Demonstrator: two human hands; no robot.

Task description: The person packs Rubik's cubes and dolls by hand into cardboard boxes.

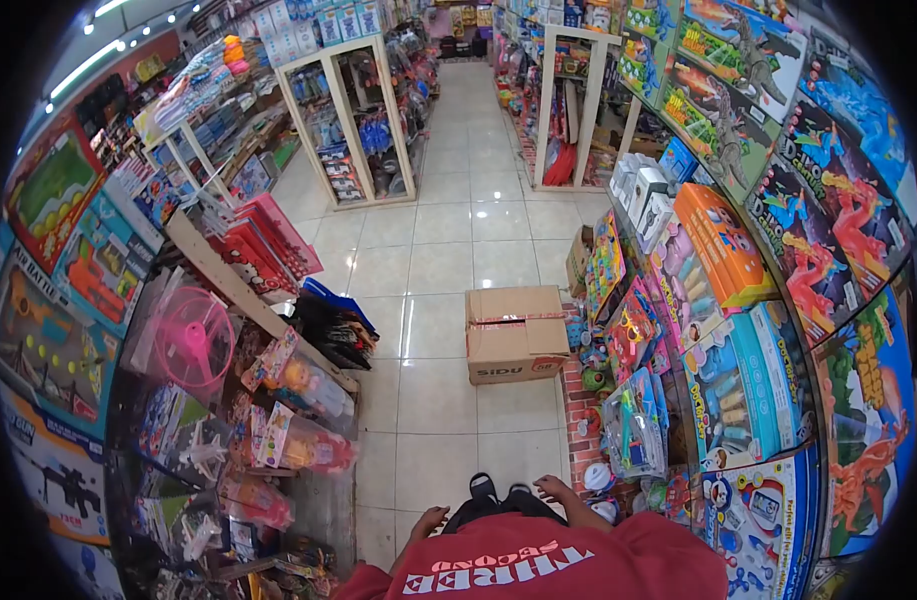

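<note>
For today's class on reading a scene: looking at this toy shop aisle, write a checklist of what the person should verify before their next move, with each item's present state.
1. Left hand free: ok, open and holding nothing.
2. Right hand free: ok, open and holding nothing.
3. Aisle floor directly ahead clear: ok.
4. Path further on: not ok, a cardboard box stands on the tiles towards the right.
5. Box sealed: cannot tell, though tape crosses its top.
6. Left rack's hanging toy packs clear of the walkway: cannot tell.

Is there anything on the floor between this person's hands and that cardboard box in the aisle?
Nothing visible. Only bare floor tiles lie between the left hand, the right hand and the box. Both hands are empty.
</note>
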